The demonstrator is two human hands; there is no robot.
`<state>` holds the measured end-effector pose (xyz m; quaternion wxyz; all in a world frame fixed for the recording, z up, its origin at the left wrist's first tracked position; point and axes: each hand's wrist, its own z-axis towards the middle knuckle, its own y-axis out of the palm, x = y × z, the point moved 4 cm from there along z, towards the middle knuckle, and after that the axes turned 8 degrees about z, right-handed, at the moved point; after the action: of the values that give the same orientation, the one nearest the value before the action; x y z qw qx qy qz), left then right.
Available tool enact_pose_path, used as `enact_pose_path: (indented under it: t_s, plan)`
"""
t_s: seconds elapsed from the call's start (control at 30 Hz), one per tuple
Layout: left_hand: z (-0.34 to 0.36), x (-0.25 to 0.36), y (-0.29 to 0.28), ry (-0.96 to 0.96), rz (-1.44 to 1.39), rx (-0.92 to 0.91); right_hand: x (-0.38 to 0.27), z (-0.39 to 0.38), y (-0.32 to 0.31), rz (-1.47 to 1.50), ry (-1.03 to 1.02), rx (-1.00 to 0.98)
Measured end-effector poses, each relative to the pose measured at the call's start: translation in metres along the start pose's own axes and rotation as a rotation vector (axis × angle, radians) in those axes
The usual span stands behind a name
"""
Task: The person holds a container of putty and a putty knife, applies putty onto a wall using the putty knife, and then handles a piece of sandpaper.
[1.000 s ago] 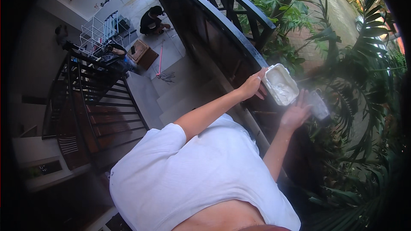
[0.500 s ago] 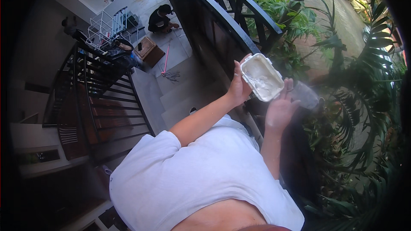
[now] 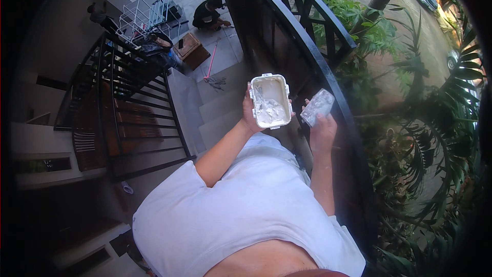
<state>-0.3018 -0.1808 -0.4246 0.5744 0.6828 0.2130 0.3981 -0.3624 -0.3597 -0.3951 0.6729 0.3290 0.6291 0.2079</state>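
My left hand (image 3: 248, 114) is closed around the side of a white rectangular plastic tub (image 3: 279, 92), tipped so its inside faces me. White powder (image 3: 270, 112) lies heaped toward the tub's near end, with some smeared on the walls. To the right, my right hand (image 3: 323, 132) grips a whitish, dusty rectangular slab (image 3: 318, 106) by its near edge, thumb on top. Whether the slab is a lid or a block I cannot tell. A small gap separates it from the tub. White dust marks my right forearm.
A black curved railing (image 3: 328, 79) runs close along my right, with plants (image 3: 379, 46) beyond. Steps (image 3: 220, 105) lead to a tiled landing with a pink-handled mop (image 3: 211, 61), a brown box (image 3: 190, 51), a white rack (image 3: 136, 20) and a crouching person (image 3: 207, 14).
The tub has moved left, away from the railing, and sits more level. My right hand has come away from the tub's edge; the slab, blurred before, now shows clearly in its grip.
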Motion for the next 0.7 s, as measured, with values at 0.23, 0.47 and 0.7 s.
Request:
enact_pose_path:
  t_s: [0.23, 0.47, 0.7]
  plan:
    - [-0.002, -0.012, -0.001, -0.187, -0.063, -0.118, 0.020, -0.015, -0.010, -0.248, 0.047, 0.089]
    - [-0.003, -0.032, -0.019, -0.274, -0.175, -0.359, 0.026, -0.026, -0.021, -0.431, 0.105, 0.145]
    - [-0.004, -0.032, -0.018, -0.388, -0.195, -0.055, 0.037, -0.034, -0.027, -0.358, 0.141, 0.305]
